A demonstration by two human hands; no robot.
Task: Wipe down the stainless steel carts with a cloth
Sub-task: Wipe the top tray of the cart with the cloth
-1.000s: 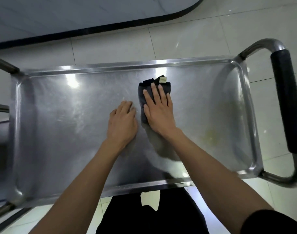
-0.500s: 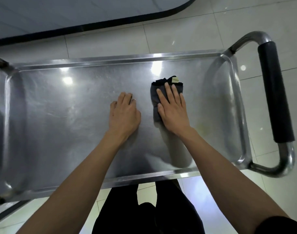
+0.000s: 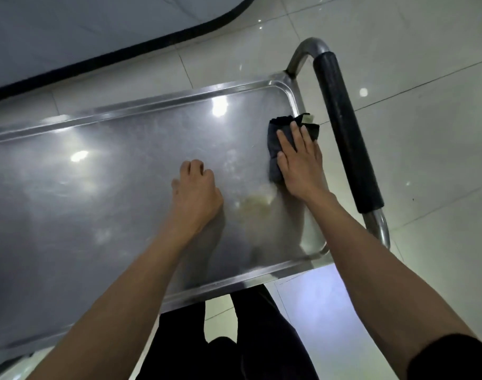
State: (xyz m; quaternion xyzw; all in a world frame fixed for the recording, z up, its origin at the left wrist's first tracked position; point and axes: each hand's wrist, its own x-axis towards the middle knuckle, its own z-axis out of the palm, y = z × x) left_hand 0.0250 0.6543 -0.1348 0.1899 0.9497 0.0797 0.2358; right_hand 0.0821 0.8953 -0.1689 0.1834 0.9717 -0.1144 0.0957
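Observation:
A stainless steel cart top (image 3: 97, 187) with a raised rim fills the left and middle of the view. A folded dark cloth (image 3: 275, 144) with a small pale tag lies at the tray's right end, partly over the rim. My right hand (image 3: 298, 163) presses flat on the cloth with straight fingers. My left hand (image 3: 197, 190) rests on the bare steel near the middle, its fingers curled under and holding nothing. A yellowish smear (image 3: 257, 202) sits on the steel between my two hands.
The cart's push handle (image 3: 346, 133), a steel tube with a black grip, curves round the right end just beyond the cloth. Pale floor tiles (image 3: 426, 105) surround the cart. A dark-edged grey surface (image 3: 97, 31) lies at the far left. My dark trousers (image 3: 234, 338) are below the near rim.
My right hand has slid the cloth rightward to the tray's right rim. My left hand has curled its fingers and stayed near the middle. The view has shifted, with the cart now tilted.

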